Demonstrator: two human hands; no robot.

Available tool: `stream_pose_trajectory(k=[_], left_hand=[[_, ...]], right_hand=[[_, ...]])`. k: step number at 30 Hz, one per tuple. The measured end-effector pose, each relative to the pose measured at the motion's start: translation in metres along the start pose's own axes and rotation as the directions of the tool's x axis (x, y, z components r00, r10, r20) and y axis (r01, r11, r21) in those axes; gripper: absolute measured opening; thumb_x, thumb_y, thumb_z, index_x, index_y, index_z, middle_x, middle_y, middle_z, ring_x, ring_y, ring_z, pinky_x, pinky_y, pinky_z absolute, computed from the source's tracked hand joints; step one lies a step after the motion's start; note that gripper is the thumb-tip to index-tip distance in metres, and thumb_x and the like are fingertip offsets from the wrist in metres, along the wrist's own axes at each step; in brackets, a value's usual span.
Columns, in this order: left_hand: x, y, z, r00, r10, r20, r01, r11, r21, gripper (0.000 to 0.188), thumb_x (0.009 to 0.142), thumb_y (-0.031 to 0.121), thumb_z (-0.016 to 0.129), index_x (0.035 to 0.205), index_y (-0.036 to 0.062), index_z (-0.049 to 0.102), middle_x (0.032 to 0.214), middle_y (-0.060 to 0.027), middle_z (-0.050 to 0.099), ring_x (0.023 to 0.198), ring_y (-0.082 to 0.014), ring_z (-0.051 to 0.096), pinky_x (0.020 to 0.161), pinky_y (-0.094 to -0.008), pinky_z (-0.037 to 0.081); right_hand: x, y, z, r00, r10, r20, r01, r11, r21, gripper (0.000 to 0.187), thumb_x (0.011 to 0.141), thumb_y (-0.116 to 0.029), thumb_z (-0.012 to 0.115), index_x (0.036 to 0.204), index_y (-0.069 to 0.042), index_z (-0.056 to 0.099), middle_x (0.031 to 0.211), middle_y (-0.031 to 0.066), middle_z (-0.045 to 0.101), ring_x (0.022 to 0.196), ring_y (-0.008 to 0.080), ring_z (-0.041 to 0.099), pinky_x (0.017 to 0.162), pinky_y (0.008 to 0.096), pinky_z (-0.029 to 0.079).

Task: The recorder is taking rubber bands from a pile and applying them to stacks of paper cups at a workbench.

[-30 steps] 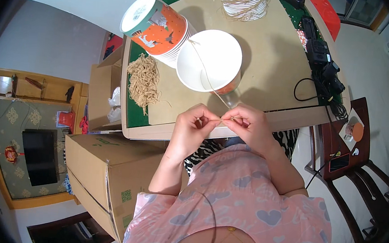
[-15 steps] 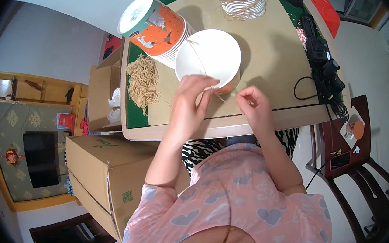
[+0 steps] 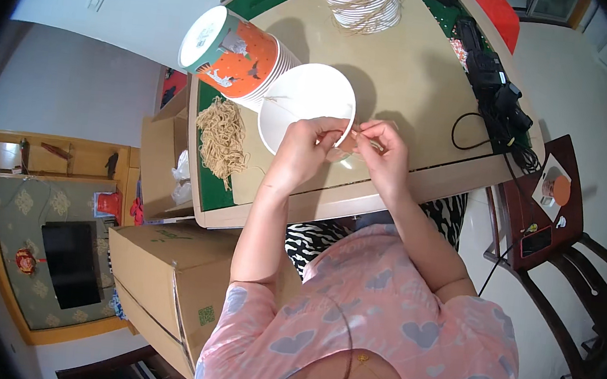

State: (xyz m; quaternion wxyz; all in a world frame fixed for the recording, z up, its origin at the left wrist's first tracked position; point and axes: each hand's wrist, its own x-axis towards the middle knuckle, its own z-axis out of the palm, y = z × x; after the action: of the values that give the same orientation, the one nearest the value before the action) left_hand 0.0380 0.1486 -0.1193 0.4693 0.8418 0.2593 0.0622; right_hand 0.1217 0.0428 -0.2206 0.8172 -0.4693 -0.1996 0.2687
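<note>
A paper bucket (image 3: 305, 91), white inside and orange outside, stands tilted on the table near its front edge. My left hand (image 3: 306, 152) reaches over the near rim, its fingers closed on the bucket wall at the right side. Just outside that wall, my right hand (image 3: 383, 157) pinches a thin tan cord, fingertips almost meeting the left ones. Part of the cord (image 3: 291, 105) trails across the bucket's inside. Exactly where it passes the wall is hidden by my fingers. A heap of loose tan cords (image 3: 222, 141) lies left of the bucket.
A stack of nested orange paper buckets (image 3: 247, 56) lies behind left. Another stack wound with cords (image 3: 361, 5) stands at the back. Black adapters and cables (image 3: 498, 99) line the right edge. A large cardboard box (image 3: 157, 270) stands at lower left.
My right hand has moved left and slightly up to the bucket's wall, joining my left hand. The bucket has shifted a little left and nearer in view, as the whole view has turned slightly.
</note>
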Motion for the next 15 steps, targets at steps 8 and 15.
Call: stream_pose_trajectory(k=[8,15], left_hand=[[0.001,-0.003,0.001,0.999,0.038,-0.037,-0.039,0.999,-0.011,0.022,0.087,-0.003,0.056,0.108,-0.004,0.065,0.088,-0.0141,0.07,0.08,-0.016,0.066,0.071,-0.0269,0.052],[0.002,0.002,0.001,0.998,0.031,-0.046,-0.031,1.0,0.003,0.021,0.086,-0.002,0.058,0.106,-0.0031,0.066,0.086,-0.0125,0.07,0.078,-0.0149,0.066,0.07,-0.0265,0.052]], right_hand=[[0.001,-0.01,0.001,0.999,0.007,0.031,-0.007,1.0,-0.007,0.008,0.084,0.0,0.064,0.087,-0.001,0.056,0.102,0.0041,0.055,0.094,0.0114,0.056,0.074,0.0237,0.05],[0.003,-0.01,0.0,0.999,0.01,0.033,-0.009,0.999,-0.031,0.008,0.083,-0.001,0.065,0.086,-0.001,0.058,0.099,0.0025,0.056,0.092,0.0101,0.057,0.07,0.0226,0.049]])
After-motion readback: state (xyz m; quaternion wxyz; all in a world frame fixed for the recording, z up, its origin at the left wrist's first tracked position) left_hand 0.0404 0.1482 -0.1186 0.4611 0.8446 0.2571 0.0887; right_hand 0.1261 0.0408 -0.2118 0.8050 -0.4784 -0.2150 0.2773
